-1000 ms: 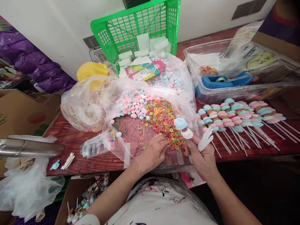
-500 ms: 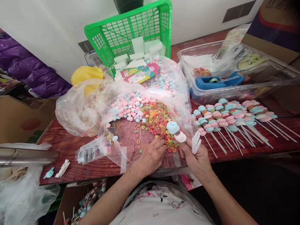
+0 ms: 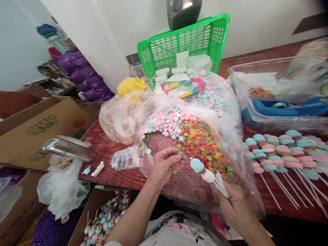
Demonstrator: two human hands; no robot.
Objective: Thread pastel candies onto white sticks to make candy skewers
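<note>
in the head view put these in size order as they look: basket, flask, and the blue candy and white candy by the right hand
Largest to smallest:
1. Basket
2. Flask
3. Blue candy and white candy, too alike to rank against each other

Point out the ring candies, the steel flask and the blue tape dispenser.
Ring candies [image 3: 200,142]: head view, middle of the heap.
Steel flask [image 3: 71,150]: head view, about midway along its length.
Blue tape dispenser [image 3: 295,110]: head view, on its body.
</note>
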